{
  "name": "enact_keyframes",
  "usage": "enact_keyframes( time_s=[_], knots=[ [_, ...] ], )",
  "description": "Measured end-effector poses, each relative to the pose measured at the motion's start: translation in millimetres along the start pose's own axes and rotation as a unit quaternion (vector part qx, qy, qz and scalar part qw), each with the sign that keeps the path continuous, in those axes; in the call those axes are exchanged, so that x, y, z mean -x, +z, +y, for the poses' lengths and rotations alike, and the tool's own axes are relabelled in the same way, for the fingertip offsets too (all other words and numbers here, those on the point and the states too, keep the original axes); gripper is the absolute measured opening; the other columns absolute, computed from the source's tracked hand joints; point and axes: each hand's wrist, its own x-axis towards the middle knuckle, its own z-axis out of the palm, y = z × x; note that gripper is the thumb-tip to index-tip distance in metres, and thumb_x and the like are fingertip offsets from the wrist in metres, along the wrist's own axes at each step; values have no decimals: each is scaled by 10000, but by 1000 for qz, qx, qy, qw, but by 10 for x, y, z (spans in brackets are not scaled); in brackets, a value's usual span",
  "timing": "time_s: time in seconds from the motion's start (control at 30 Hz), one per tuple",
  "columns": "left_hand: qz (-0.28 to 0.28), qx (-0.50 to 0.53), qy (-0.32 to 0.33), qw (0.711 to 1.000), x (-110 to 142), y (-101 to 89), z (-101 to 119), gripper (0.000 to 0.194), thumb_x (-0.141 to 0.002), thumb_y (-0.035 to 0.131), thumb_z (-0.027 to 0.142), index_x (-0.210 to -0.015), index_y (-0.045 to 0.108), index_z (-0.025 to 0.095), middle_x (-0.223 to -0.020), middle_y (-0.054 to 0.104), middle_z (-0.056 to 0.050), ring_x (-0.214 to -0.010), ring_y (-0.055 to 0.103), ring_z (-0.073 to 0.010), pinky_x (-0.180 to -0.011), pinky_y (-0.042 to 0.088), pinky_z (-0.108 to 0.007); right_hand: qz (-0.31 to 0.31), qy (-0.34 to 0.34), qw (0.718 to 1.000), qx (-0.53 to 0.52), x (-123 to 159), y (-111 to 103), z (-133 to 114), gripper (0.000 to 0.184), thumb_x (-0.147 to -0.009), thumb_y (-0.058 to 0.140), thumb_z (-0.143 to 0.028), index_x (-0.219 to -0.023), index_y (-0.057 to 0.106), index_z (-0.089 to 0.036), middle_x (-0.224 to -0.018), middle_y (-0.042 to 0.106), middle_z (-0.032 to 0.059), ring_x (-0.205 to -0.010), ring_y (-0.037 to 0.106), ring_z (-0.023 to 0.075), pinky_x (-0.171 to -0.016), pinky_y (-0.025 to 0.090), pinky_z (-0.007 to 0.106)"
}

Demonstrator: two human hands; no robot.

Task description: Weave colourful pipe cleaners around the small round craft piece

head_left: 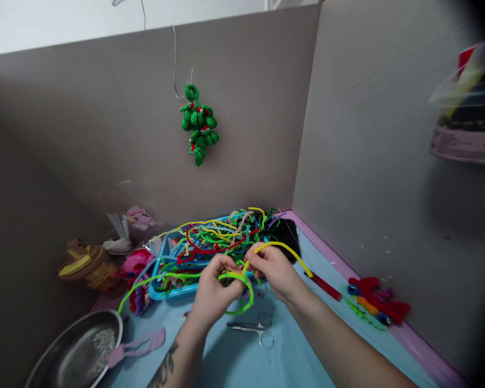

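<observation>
The tray (173, 294) heaped with coloured stems is the landmark. Just in front of it, the left hand (215, 290) holds a green ring (251, 295), its thumb and fingers closed on the ring's near-left and upper part with only a narrow curl between them. A long green stem (145, 281) runs from beside this hand across the tray's front left corner, down to the rim of the pan (119, 323).

The right hand (275, 270), at the tray's front right, has its thumb and index finger pinched together on a yellow stem (286, 246). One end of that stem meets the ring's top; the rest arches over the hand, away to the right. Its other fingers are curled in, and how tightly cannot be told.

Scissors (261, 328) lie on the worktop (226, 369) in front of the tray, below the hands. Right of the tray are a red strip (327, 287) and, farther out, a red toy (392, 306). Above the tray hangs a green ornament (200, 125).
</observation>
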Motion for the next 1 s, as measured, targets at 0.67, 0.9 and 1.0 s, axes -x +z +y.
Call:
enact_keyframes(
  time_s=[0.67, 0.9, 1.0],
  knots=[
    [35, -268, 344, 899, -3, -301, -226, 197, -756, 576, 85, -821, 638, 261, -916, 704, -39, -924, 610, -194, -854, 452, -364, -54, 4, 998, -40, 144, 169, -40, 375, -655, 690, -530, -722, 662, -162, -860, 635, 46, -818, 554, 185, -747, 424, 309],
    [2, -240, 350, 906, 43, -267, -274, 292, -791, 502, 69, -968, 631, 262, -1001, 684, -43, -945, 603, -183, -841, 461, -330, -8, 52, 993, -102, 176, 250, -10, 333, -602, 734, -466, -706, 638, -165, -772, 636, 27, -819, 566, 189, -755, 417, 300],
    [-2, -217, 357, 908, 43, -257, -267, 320, -792, 500, 76, -1027, 618, 258, -1001, 678, -51, -961, 607, -193, -859, 460, -331, -2, 83, 990, -112, 181, 272, 0, 312, -636, 699, -457, -677, 597, -165, -709, 615, 7, -719, 549, 161, -658, 406, 272]
  ],
)
